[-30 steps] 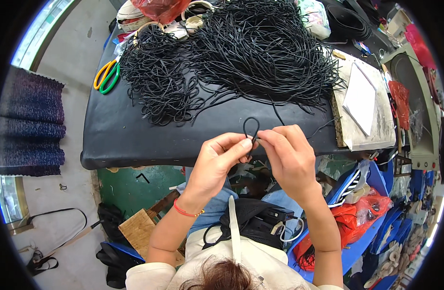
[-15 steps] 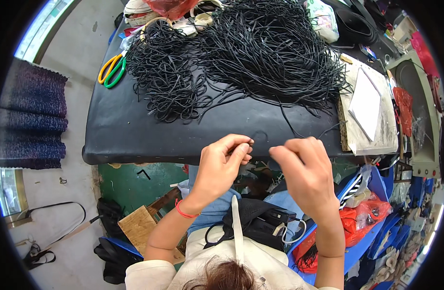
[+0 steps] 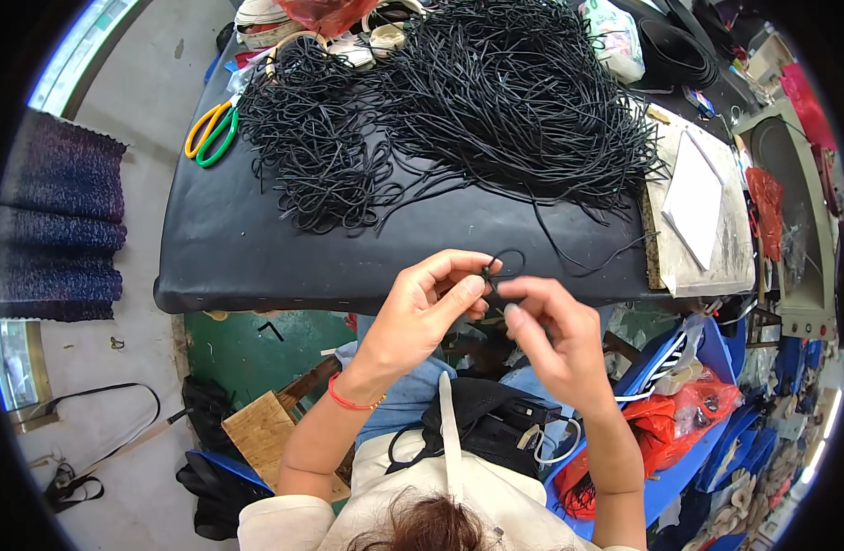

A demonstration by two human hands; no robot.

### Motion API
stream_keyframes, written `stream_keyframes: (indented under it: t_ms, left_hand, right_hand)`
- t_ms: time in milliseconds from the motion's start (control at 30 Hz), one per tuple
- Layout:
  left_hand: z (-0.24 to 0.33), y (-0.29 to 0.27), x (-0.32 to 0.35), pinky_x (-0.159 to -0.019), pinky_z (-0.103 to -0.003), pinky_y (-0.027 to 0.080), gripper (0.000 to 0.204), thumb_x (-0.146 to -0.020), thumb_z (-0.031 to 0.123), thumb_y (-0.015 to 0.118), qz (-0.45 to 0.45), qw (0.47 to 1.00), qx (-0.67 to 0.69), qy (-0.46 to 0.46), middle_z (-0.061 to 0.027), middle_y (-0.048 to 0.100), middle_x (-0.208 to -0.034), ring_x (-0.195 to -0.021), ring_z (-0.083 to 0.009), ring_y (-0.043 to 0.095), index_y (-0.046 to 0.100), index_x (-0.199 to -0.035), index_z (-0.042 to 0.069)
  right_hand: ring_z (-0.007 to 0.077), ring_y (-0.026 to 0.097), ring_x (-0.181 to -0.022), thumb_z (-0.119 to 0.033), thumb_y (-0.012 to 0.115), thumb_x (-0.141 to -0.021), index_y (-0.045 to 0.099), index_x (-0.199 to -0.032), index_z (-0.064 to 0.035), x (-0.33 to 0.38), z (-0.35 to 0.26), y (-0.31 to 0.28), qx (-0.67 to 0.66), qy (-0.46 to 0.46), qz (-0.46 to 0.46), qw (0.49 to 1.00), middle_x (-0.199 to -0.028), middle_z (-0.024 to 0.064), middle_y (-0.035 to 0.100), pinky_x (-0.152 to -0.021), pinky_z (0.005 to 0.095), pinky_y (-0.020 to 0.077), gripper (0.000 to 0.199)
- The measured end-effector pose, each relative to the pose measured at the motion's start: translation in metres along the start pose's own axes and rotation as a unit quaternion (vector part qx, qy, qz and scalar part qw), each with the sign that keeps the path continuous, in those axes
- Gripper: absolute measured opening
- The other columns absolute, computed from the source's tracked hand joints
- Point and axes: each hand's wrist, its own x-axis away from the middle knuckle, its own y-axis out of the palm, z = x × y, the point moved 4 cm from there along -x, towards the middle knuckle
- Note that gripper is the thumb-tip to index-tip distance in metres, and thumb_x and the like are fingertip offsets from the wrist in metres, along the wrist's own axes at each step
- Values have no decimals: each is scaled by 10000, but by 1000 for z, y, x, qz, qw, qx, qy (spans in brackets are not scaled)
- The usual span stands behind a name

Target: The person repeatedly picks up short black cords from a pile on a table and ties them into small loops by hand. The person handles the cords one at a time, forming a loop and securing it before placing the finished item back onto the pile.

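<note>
Just off the near table edge, my left hand (image 3: 426, 298) pinches a thin black cord (image 3: 510, 253) between thumb and forefinger. The cord forms a small loop above the fingertips, with a dark knot-like bunch at the pinch. Close on its right is my right hand (image 3: 558, 335), its forefinger at the bunch and its thumb held apart below. Whether that forefinger presses on the cord is too small to tell. Beyond my hands lie a large heap of black cords (image 3: 523, 101) and a smaller tangle of looped cords (image 3: 316, 138).
Scissors with yellow and green handles (image 3: 218, 138) lie at the left of the black-covered table (image 3: 247, 257). A worn board (image 3: 729, 239) with white sheets (image 3: 695, 202) sits at the right. Beside my right arm is a blue bin (image 3: 665, 500) holding red plastic bags (image 3: 665, 427).
My right hand has moved left to the left hand, and its thumb and forefinger have parted. The cord loop now stands up clearly above the left fingertips.
</note>
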Motion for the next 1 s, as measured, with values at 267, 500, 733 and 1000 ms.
stream_keyframes:
  t_ms: [267, 500, 733, 1000]
  left_hand:
    - [0, 1, 6, -756, -245, 480, 189, -839, 51, 603, 26, 999, 38, 25, -76, 614, -962, -856, -104, 576, 589, -1020, -2]
    - [1, 13, 10, -783, -244, 485, 160, -798, -51, 606, 95, 989, -2, 115, -74, 607, -924, -858, -109, 585, 560, -945, -10]
    - [0, 9, 18, -790, -243, 465, 305, -799, -50, 593, 99, 983, -95, 125, -87, 612, -933, -892, -110, 579, 437, -1053, 11]
    - [2, 12, 16, -742, -260, 486, 277, -800, 46, 626, 5, 982, -178, 55, -105, 652, -889, -820, -121, 613, 525, -1047, -28]
  right_hand:
    - [78, 590, -762, -58, 583, -857, 604, -996, 20, 1, 14, 10, -251, 18, -13, 968, -871, 58, 644, -650, 198, 476, 161]
    - [40, 555, -610, -86, 651, -812, 584, -796, 11, -1, 15, 17, -146, 15, 147, 978, -687, 28, 618, -551, 181, 443, 119]
    - [108, 502, -699, -155, 694, -770, 573, -902, 1, -11, -1, 3, 79, -33, 179, 980, -794, 49, 570, -608, 244, 415, 237]
    - [33, 489, -667, -168, 624, -848, 574, -851, -18, -16, 20, 9, -245, 80, 66, 964, -771, -9, 574, -623, 190, 413, 159]
